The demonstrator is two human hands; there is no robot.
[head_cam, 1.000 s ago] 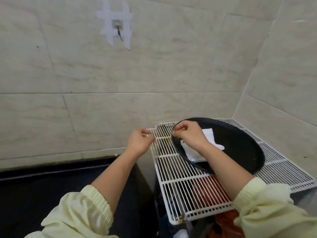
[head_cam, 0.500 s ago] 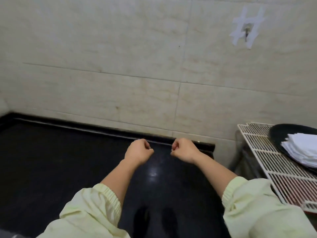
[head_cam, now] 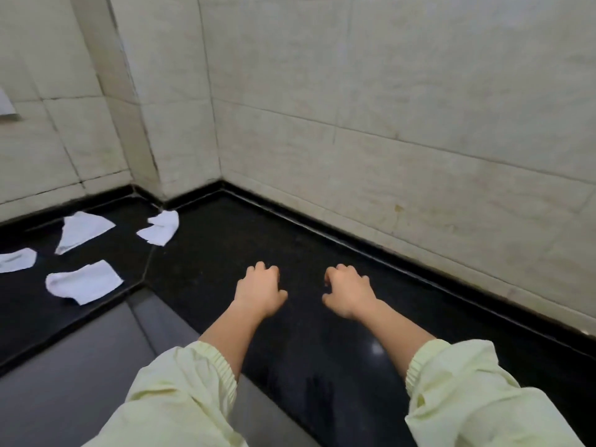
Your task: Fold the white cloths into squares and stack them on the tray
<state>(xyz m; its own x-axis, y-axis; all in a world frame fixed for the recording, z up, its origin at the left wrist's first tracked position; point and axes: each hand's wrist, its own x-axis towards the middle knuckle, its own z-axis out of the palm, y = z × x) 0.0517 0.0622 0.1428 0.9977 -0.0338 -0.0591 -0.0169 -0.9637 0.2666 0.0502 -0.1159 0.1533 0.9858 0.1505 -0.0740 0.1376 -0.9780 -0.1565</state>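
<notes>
Cream tiled walls (head_cam: pixel 419 124) stand behind a shiny black stone counter (head_cam: pixel 225 246). Your left hand (head_cam: pixel 258 291) and your right hand (head_cam: pixel 350 293) hang over the counter, side by side but apart. Both hands have loosely bent fingers and hold nothing. You cannot tell if they touch the stone. Four crumpled white cloths lie on the counter, well off to your left: the back cloth (head_cam: pixel 84 232), the corner cloth (head_cam: pixel 160 228), the edge cloth (head_cam: pixel 16 260) and the near cloth (head_cam: pixel 84 282).
</notes>
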